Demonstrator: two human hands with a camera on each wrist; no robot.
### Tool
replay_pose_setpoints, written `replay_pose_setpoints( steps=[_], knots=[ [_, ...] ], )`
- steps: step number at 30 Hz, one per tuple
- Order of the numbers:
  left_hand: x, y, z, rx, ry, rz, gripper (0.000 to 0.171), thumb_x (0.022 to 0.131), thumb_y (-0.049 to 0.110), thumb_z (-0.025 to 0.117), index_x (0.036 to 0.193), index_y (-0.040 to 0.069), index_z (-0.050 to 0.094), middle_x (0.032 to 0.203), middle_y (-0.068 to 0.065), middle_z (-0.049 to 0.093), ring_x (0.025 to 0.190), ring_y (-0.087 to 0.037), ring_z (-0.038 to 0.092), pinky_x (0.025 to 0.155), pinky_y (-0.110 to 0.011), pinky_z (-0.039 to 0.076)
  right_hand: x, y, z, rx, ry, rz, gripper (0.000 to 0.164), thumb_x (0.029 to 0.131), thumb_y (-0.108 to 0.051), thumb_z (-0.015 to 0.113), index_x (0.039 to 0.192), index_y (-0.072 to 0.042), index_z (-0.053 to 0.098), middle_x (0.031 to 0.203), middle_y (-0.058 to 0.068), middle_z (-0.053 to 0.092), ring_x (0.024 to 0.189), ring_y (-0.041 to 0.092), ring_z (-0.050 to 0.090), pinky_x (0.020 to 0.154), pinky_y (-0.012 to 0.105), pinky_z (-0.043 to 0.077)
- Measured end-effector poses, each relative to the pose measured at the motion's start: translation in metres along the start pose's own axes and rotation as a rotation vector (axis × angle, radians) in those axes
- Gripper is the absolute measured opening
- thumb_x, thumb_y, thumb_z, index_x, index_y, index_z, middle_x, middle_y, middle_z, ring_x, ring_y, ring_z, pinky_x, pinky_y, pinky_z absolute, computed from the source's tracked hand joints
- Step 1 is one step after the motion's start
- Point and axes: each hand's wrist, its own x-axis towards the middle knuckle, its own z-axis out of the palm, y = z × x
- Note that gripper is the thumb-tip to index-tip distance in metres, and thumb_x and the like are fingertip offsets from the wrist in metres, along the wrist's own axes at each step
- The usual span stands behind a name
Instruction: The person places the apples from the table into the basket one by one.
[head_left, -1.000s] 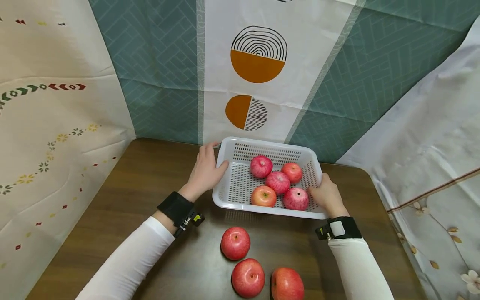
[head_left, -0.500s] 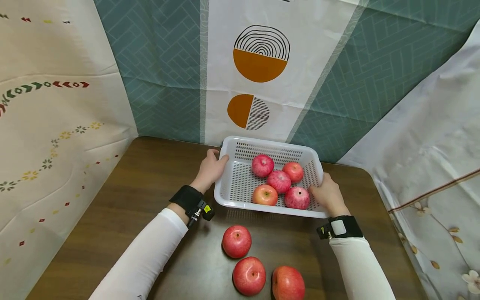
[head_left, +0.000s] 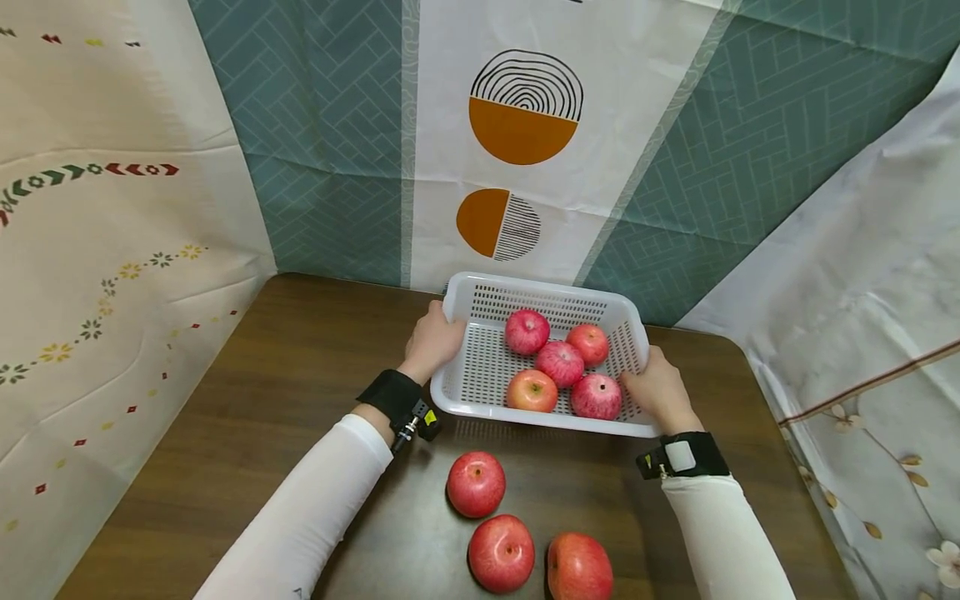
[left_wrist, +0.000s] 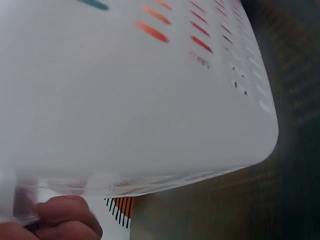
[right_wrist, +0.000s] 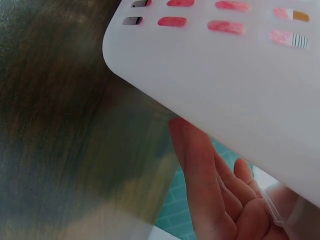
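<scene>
A white slotted plastic basket (head_left: pixel 480 411) stands at the back of the table, holding two yellowish-red apples (head_left: pixel 532 391) and several pink-red round fruits (head_left: pixel 596 397). My left hand (head_left: pixel 435 342) grips its left rim, thumb over the inside. On the opposite short side my right hand (head_left: pixel 657 389) holds the rim the same way. The left wrist view shows the basket's wall (left_wrist: pixel 125 110) close up, with curled fingers at the lower left. In the right wrist view, fingers (right_wrist: pixel 202 175) reach to the edge of the basket wall.
Three red apples (head_left: pixel 476 484) lie on the brown wooden table (head_left: pixel 225 417) in front of the basket. A patterned cloth (head_left: pixel 330 150) hangs close behind the table's back edge, and pale cloths (head_left: pixel 855 275) hang at both sides.
My left hand has moved right and drawn in around the basket's left rim, its fingers going from spread to curled. The right hand keeps its hold; basket and apples look nearly unmoved.
</scene>
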Motion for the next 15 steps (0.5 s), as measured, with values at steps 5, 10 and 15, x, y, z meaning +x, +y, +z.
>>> replay_pose_setpoints(
  steps=[5, 10, 15],
  knots=[
    [0.0012, 0.0005, 0.0029, 0.049, 0.000, 0.039, 0.054, 0.108, 0.024, 0.042, 0.156, 0.000, 0.034, 0.123, -0.024, 0.063, 0.095, -0.036, 0.071, 0.075, -0.050, 0.060, -0.0012, 0.0020, -0.0009, 0.022, -0.005, 0.003, 0.068, 0.101, -0.023, 0.064, 0.153, 0.009, 0.032, 0.134, 0.038, 0.057, 0.110, 0.054, 0.068, 0.087, 0.068, 0.057],
    [0.0009, 0.0017, 0.0020, 0.045, -0.019, 0.046, 0.057, 0.107, 0.016, 0.041, 0.159, -0.002, 0.027, 0.126, -0.029, 0.061, 0.101, -0.040, 0.070, 0.079, -0.053, 0.061, -0.0020, 0.0043, -0.0012, 0.065, -0.012, -0.030, 0.067, 0.103, -0.023, 0.062, 0.154, 0.008, 0.031, 0.136, 0.038, 0.056, 0.111, 0.054, 0.067, 0.087, 0.068, 0.057],
    [0.0010, 0.0038, 0.0016, 0.090, -0.018, 0.055, 0.059, 0.106, 0.011, 0.041, 0.159, -0.005, 0.023, 0.124, -0.032, 0.061, 0.104, -0.042, 0.070, 0.083, -0.055, 0.060, -0.0028, 0.0064, -0.0025, 0.157, -0.034, -0.053, 0.070, 0.107, -0.028, 0.060, 0.158, 0.006, 0.027, 0.141, 0.037, 0.053, 0.115, 0.054, 0.066, 0.087, 0.067, 0.057]
  ],
)
